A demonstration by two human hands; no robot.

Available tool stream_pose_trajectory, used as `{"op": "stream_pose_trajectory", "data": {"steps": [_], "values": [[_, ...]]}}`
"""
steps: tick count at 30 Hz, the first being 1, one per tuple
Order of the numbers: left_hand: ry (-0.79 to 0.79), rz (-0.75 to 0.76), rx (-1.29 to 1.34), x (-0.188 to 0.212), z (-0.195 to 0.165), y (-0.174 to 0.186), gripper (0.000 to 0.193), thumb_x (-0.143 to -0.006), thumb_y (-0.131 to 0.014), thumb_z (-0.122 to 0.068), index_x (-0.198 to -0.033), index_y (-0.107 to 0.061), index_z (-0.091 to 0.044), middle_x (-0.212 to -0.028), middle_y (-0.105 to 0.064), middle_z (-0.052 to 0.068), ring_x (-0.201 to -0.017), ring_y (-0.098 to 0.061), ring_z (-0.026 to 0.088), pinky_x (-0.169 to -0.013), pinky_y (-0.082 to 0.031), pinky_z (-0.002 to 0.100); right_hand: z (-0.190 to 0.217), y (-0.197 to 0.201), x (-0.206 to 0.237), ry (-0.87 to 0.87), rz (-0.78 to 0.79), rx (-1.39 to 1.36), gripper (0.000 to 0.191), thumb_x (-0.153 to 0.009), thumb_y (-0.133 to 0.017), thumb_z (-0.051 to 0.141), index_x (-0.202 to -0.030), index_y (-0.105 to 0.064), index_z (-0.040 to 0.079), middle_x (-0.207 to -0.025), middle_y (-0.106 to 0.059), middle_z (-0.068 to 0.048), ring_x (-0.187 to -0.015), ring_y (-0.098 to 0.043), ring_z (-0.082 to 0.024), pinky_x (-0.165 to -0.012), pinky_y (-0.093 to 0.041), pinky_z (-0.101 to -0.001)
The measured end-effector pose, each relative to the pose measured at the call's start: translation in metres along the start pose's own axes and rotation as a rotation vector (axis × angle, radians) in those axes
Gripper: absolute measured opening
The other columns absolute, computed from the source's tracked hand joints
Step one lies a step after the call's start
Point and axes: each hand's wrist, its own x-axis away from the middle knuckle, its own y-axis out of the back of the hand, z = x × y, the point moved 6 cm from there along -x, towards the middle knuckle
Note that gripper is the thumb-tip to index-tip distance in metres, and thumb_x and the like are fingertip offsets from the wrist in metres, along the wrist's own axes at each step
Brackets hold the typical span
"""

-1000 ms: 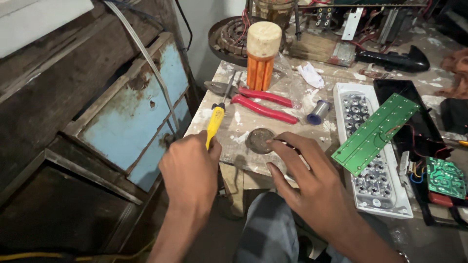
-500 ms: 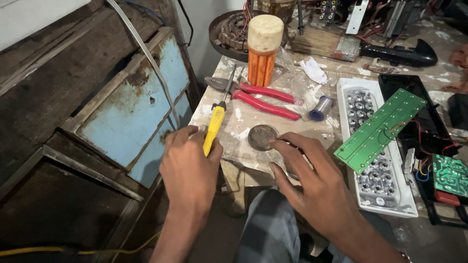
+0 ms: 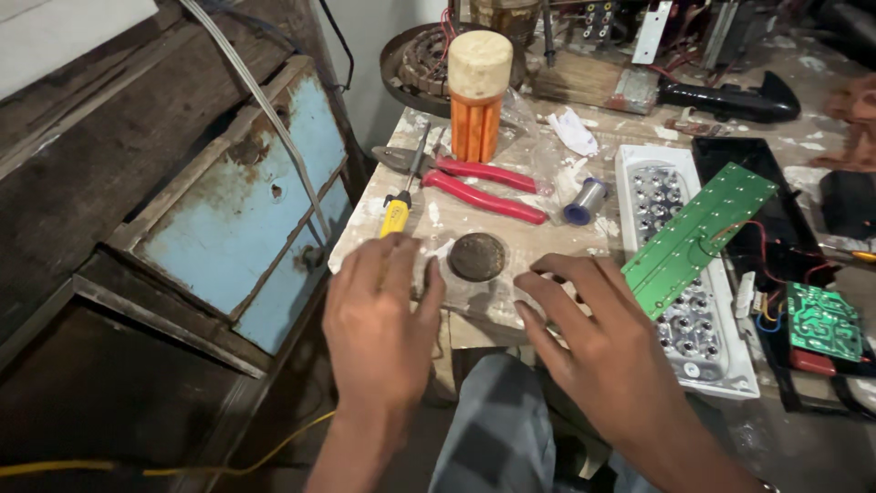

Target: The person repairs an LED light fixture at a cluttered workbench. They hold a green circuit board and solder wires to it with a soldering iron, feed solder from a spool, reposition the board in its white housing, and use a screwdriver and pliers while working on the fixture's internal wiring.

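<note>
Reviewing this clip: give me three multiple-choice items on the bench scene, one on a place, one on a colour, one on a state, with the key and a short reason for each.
1. Where does the round dark disc lie?
A. On the bench between the two hands
B. On top of the orange bottle
C. On the green board

2. What colour are the handles of the pliers?
A. Blue
B. Red
C. Black

3. How does the left hand stand to the yellow-handled screwdriver?
A. It lies over the handle's near end
B. It lifts the tool high above the bench
C. It is far from the tool

Key: 1 A, the disc lies on the pale slab between the left hand and the right hand. 2 B, both handles show red. 3 A, the fingers cover the handle's near end while the shaft rests on the bench.
</note>
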Motion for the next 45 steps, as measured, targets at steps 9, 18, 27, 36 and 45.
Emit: {"op": "stream_pose_trajectory", "data": {"steps": [9, 18, 27, 36, 45], "values": [[-0.169, 0.149, 0.270, 0.016, -0.039, -0.026, 0.025, -0.081, -0.072, -0.001, -0.106, -0.074, -0.001, -0.110, -0.071, 0.013, -0.097, -0.070, 0.033, -0.083, -0.057, 0.042, -0.023, 0.046, -0.004, -0.034, -0.069, 0.203, 0.023, -0.080, -0.081, 0.003, -0.102, -0.075, 0.004, -0.106, -0.070, -0.009, -0.103, -0.062, -0.030, -0.088, -0.052, -0.0418], [-0.325, 0.357, 0.520, 0.011, -0.088, -0.042, 0.065, -0.070, -0.088, -0.031, -0.123, -0.067, 0.002, -0.126, -0.065, 0.019, -0.120, -0.060, 0.038, -0.099, -0.049, 0.048, -0.080, 0.102, 0.025, -0.189, -0.156, 0.353, 0.019, -0.084, -0.082, 0.005, -0.101, -0.076, 0.006, -0.108, -0.072, -0.009, -0.100, -0.065, -0.028, -0.088, -0.053, -0.0387], [-0.274, 0.450, 0.639, 0.010, -0.110, -0.062, 0.107, -0.062, -0.094, -0.041, -0.144, -0.046, 0.008, -0.145, -0.054, 0.027, -0.138, -0.047, 0.045, -0.113, -0.039, 0.050, -0.118, 0.129, 0.074, -0.366, -0.148, 0.372, 0.019, -0.089, -0.080, 0.010, -0.108, -0.078, 0.008, -0.109, -0.073, -0.009, -0.100, -0.069, -0.025, -0.087, -0.055, -0.0368], [-0.046, 0.512, 0.556, -0.014, -0.118, -0.095, 0.092, -0.065, -0.091, -0.017, -0.144, -0.048, 0.003, -0.132, -0.059, 0.028, -0.119, -0.056, 0.047, -0.097, -0.048, 0.048, -0.158, 0.120, 0.054, -0.463, -0.170, 0.135, 0.021, -0.090, -0.080, 0.014, -0.111, -0.077, 0.010, -0.104, -0.075, -0.007, -0.089, -0.070, -0.017, -0.070, -0.052, -0.0309], [0.032, 0.609, 0.422, -0.017, -0.126, -0.098, 0.081, -0.069, -0.087, -0.018, -0.140, -0.053, 0.001, -0.111, -0.069, 0.022, -0.107, -0.060, 0.041, -0.089, -0.050, 0.048, -0.172, 0.101, 0.027, -0.416, -0.037, 0.128, 0.030, -0.086, -0.078, 0.014, -0.116, -0.074, 0.007, -0.092, -0.073, -0.012, -0.080, -0.070, -0.019, -0.069, -0.054, -0.0335]]}}
